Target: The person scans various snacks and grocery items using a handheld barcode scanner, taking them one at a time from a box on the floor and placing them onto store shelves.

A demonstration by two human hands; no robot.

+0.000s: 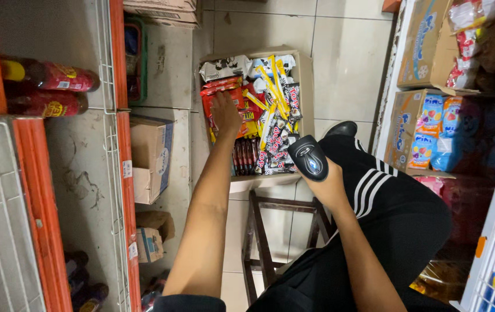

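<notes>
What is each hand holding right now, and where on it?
The right hand grips a black scanner by its handle. The left hand rests on red snack packs in the box; whether it grips one cannot be told.

Black trousers (398,214) with white side stripes

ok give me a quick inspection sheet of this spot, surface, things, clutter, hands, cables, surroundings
surface: open cardboard box resting on a dark wooden stool, pale tiled floor below
things: box packed with snack packets, red packets at left, yellow sticks, black-and-white packs
clutter: small cardboard boxes on the floor by the shelf
hands: left hand reaches into the box onto the red packets; right hand has its grip on a black handheld scanner
cables: nothing seen
surroundings: orange shelf with dark bottles at left, cartons of snack bags at right
</notes>
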